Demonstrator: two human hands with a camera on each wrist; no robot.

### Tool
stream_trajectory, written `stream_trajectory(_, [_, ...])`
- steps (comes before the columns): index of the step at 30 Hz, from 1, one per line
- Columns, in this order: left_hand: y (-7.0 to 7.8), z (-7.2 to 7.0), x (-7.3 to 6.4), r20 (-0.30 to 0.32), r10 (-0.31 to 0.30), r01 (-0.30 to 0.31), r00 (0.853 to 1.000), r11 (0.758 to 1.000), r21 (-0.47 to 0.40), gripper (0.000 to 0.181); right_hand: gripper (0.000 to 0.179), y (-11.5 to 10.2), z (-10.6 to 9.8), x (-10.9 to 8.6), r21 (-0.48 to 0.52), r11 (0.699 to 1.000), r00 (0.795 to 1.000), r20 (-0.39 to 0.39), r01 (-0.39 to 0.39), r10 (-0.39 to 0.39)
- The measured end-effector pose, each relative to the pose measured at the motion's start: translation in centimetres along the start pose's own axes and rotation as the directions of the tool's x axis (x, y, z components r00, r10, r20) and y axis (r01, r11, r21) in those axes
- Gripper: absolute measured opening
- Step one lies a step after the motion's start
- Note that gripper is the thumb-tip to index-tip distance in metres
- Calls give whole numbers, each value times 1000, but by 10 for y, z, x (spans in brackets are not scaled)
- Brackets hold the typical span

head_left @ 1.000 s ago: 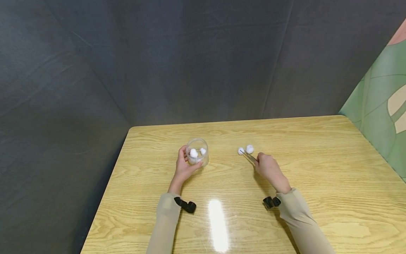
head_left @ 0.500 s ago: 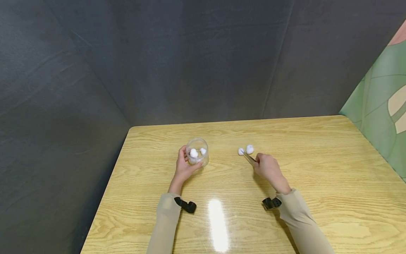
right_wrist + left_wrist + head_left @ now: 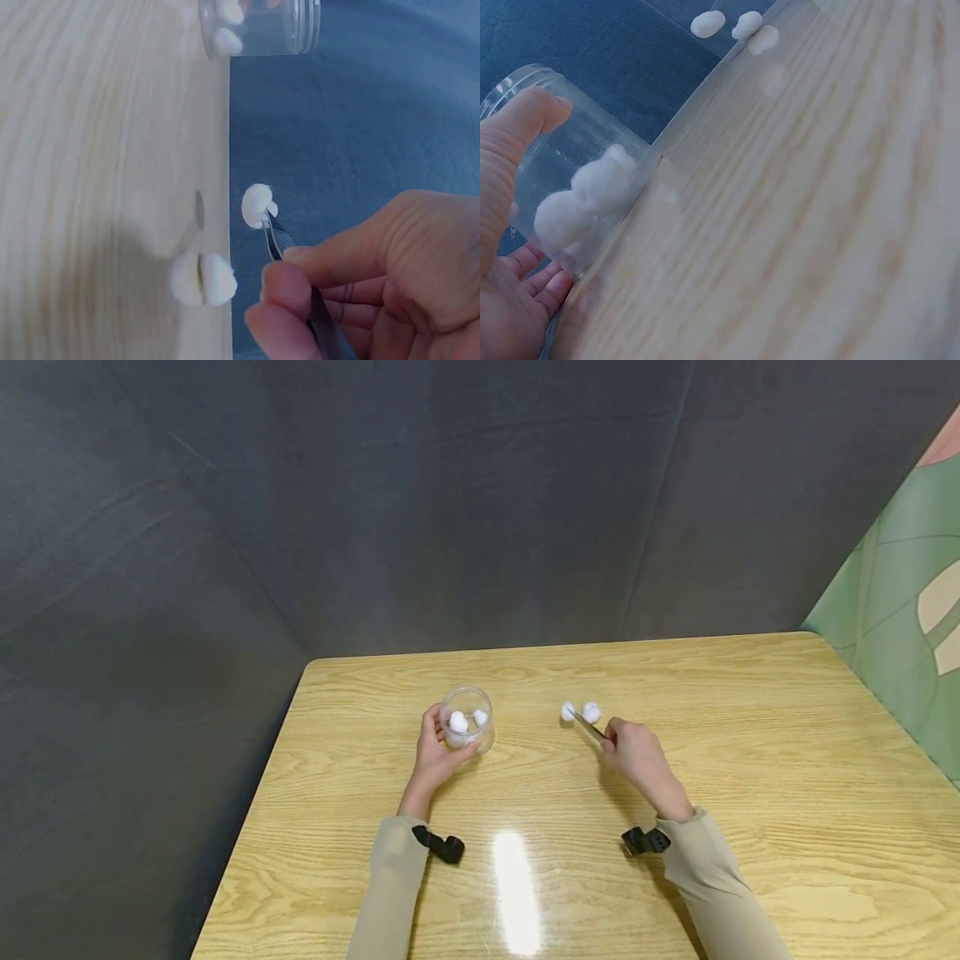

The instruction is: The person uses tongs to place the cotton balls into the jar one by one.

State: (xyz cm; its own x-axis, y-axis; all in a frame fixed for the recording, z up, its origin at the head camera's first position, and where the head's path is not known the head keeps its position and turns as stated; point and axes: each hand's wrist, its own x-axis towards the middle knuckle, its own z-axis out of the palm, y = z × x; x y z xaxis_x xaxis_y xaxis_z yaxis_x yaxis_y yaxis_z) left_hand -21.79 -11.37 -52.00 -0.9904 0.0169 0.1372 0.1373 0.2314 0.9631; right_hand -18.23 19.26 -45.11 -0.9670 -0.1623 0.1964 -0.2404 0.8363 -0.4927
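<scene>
White ball: held just above the counter in the tips of the tweezers. Right grip: pinched nearly closed on the tweezers. Left grip: curled round the jar, upright on the counter. Caution: slack pinch pressure may drop the ball; excess pressure may eject it; uneven left squeeze may tip the jar.

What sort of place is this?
Maybe a screened-off work corner, probably indoors: a dark, cloth-like screen stands behind and left of a wood-grain table, and a green patterned panel shows on the right.
</scene>
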Motion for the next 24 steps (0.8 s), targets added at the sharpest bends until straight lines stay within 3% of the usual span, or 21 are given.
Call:
stream_trajectory(8, [2, -1, 0, 0, 0, 0, 1000, 1000, 9, 83, 11, -5, -5, -1, 27, 1000, 1000, 6, -7, 7])
stream_trajectory(15, [34, -5, -11, 31, 6, -5, 999, 1000, -31, 80, 13, -6, -6, 1, 35, 999, 1000, 0, 6, -6])
stream_trajectory(24, [41, -5, -14, 29, 3, -3, 1000, 1000, 2, 79, 13, -12, -9, 2, 29, 999, 999, -32, 35, -34])
